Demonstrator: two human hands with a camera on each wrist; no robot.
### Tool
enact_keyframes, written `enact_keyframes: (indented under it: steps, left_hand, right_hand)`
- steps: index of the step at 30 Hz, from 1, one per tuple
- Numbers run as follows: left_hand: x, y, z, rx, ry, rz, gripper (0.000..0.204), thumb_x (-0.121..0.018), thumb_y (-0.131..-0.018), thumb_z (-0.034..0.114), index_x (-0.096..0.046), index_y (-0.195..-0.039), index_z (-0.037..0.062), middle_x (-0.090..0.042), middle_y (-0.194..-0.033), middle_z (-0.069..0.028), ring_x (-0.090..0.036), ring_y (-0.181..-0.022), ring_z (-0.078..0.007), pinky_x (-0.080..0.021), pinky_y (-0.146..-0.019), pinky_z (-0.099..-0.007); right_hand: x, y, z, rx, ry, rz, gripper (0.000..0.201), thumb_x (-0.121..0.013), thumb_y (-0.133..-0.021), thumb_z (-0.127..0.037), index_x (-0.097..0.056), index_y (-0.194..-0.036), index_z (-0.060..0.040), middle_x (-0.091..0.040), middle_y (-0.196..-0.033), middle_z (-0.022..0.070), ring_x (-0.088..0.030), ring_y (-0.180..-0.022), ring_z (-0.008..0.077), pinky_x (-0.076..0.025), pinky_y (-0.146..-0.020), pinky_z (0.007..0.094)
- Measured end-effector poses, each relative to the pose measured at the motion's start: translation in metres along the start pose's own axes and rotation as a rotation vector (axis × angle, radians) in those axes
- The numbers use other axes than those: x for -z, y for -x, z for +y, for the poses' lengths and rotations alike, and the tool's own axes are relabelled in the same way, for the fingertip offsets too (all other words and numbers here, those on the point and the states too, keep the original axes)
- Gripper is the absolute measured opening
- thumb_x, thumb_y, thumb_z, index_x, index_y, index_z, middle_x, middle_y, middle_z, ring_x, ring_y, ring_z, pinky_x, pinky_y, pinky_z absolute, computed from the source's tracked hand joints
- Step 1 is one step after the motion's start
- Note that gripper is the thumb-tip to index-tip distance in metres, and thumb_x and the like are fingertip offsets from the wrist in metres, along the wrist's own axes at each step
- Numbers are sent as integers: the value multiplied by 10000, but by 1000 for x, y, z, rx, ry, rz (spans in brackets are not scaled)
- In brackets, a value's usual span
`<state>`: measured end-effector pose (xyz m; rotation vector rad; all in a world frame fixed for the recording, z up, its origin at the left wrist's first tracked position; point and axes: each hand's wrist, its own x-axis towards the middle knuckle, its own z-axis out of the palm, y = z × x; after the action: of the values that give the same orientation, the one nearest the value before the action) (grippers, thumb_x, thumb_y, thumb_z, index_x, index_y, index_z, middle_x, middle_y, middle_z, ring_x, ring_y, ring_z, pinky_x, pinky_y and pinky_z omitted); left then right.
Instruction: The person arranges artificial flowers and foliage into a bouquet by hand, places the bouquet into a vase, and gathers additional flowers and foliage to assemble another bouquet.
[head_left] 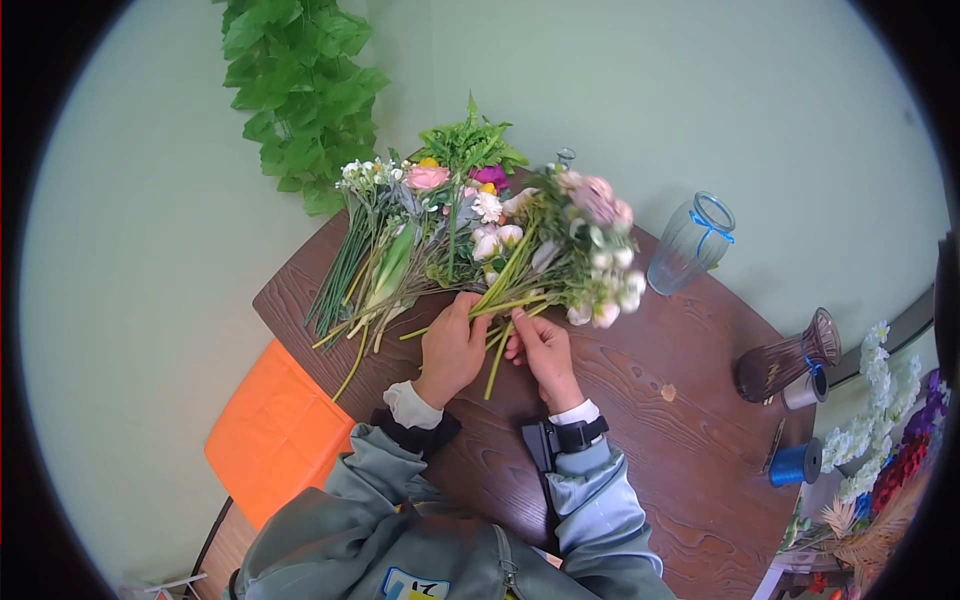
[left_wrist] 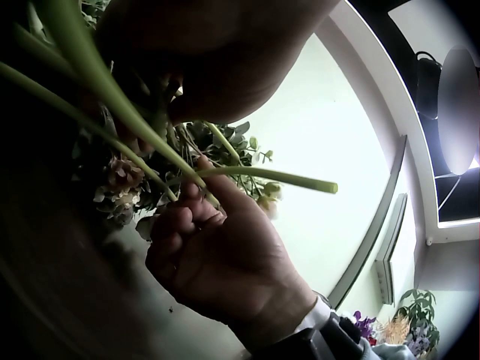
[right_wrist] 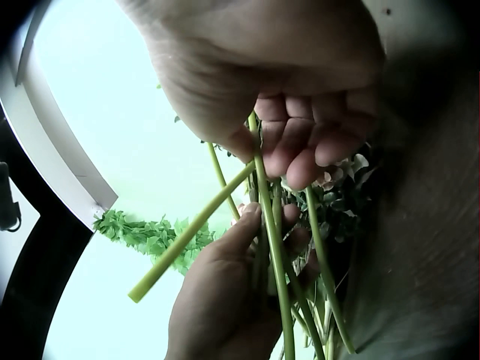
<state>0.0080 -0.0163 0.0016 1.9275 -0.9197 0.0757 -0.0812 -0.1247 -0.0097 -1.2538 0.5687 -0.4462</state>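
Note:
A bouquet of artificial flowers, with pink and white blooms, leans to the right over the table. My left hand grips its bundle of green stems. Close beside it, my right hand pinches stems between thumb and fingers. In the right wrist view, a cut green stem slants out from under the right thumb, while the left hand holds the bundle below. From the left wrist, the right hand appears with fingers curled at the crossing stems.
More loose artificial flowers lie at the table's back left. A clear glass vase with a blue ribbon stands behind to the right. Farther right are a dark vase, a blue spool and a white spool. An orange sheet lies left.

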Motion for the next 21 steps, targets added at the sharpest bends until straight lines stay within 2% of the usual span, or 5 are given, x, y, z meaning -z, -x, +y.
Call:
enact_keyframes:
  steps: [5,8,10,13,21]
  left_hand:
    - [-5,-1,-12,107,192,-78,129,-506,-860,122,-515,-953,33,-588,-787,-150,-584,-696,-299,-435,-606,-367]
    - [-12,-3,-20,96,331,-81,147,-481,-887,133,-523,-965,15,-577,-754,-115,-561,-659,-192,-431,-600,-319]
    - [-9,-5,-16,262,504,-185,180,-466,-904,146,-523,-976,-9,-557,-737,-71,-509,-658,-108,-423,-594,-279]
    - [-9,-7,-15,344,625,-222,192,-454,-911,145,-526,-954,-27,-545,-729,-46,-492,-661,-86,-419,-592,-258]
    - [-6,-2,-6,207,346,-225,170,-497,-874,160,-545,-941,12,-566,-738,-104,-539,-655,-192,-430,-612,-306]
  right_hand:
    - [2,-3,1,117,65,93,304,-569,-872,-318,-553,-687,-77,-496,-497,-18,-469,-410,57,-345,-401,178]
    - [3,-2,0,28,-26,154,251,-598,-854,-295,-567,-784,-55,-483,-502,-22,-445,-386,47,-301,-356,179]
    - [1,0,-5,30,-33,178,245,-603,-850,-288,-561,-820,-49,-493,-525,-17,-447,-388,48,-302,-354,180]
    - [0,0,-4,50,-50,200,249,-615,-841,-270,-545,-884,-35,-512,-576,-1,-435,-383,51,-307,-354,184]
    - [0,-1,-7,100,-105,174,214,-608,-852,-215,-563,-933,-22,-452,-524,-67,-350,-413,1,-235,-374,179]
